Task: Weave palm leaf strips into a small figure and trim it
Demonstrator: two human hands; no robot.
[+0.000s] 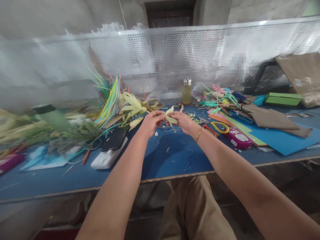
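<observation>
Both arms reach out over a blue table [175, 160]. My left hand [150, 122] and my right hand [183, 121] meet above its middle, each with fingers pinched on the same pale yellow leaf strip [170, 117]. The strip's ends stick out between and below the fingers. A gold bracelet [199, 134] sits on my right wrist. Small scraps lie on the table under the hands.
Left: a heap of yellow and green leaf strips [130, 106], coloured straws [110, 100], a black phone [115, 138], a white box [106, 158]. Right: yellow-handled scissors [219, 127], a pink device [238, 137], coloured paper [280, 140], a green box [283, 99]. A jar [186, 91] stands before a perforated metal screen [175, 56].
</observation>
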